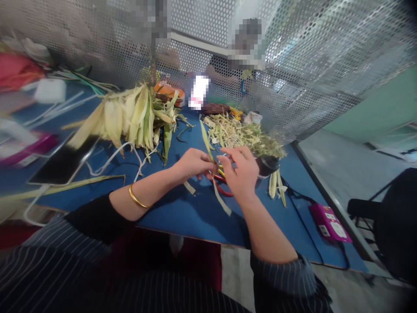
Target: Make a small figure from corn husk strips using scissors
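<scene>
I have the left hand (194,164) pinching a husk strip (221,200) above the tabletop (195,219); I can't tell whether the right hand (240,171) grips too. Shreds (236,137) lie heaped, bunched husks (130,115) remain: partway, I judge.

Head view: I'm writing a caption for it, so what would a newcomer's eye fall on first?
Probably the big bunch of pale corn husks on the left part of the blue table. Next come the left hand and right hand, close together near the middle at a long husk strip, with a heap of husk shreds just beyond them. The magenta box also stands out, at the table's right end.
</scene>
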